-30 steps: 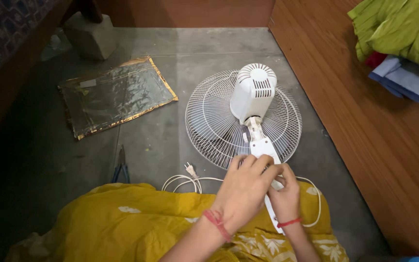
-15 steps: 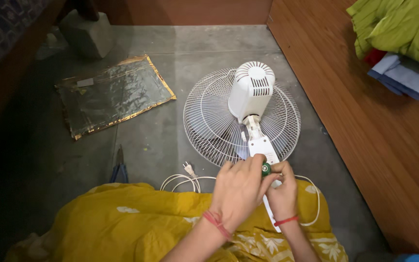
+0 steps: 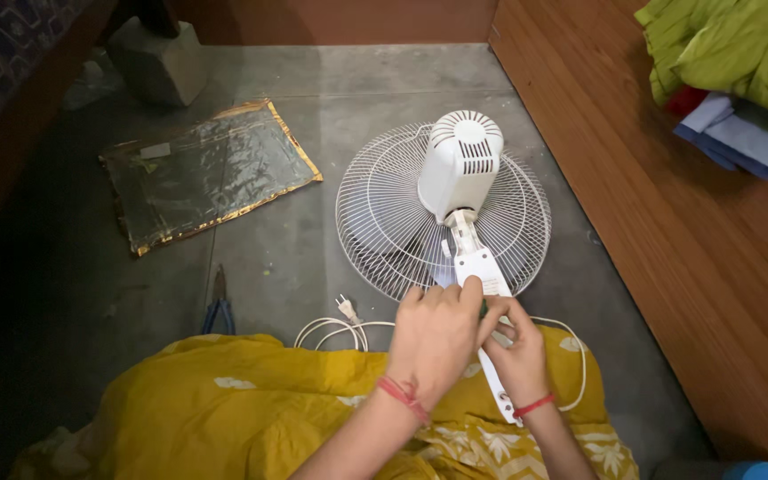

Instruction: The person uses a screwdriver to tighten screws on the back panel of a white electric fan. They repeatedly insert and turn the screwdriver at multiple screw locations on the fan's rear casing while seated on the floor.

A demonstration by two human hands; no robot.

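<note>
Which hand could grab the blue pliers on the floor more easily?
Probably the left hand. The pliers lie on the floor to its left, with nothing between them. The right hand sits farther away, on the far side of the white fan stem, and would have to cross over.

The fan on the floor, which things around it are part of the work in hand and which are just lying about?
In use:
fan
fan stem, under both hands
left hand
right hand
small green tool, kind unclear
white cord

Lying about:
pliers
foil-edged sheet
stone block
folded clothes
</note>
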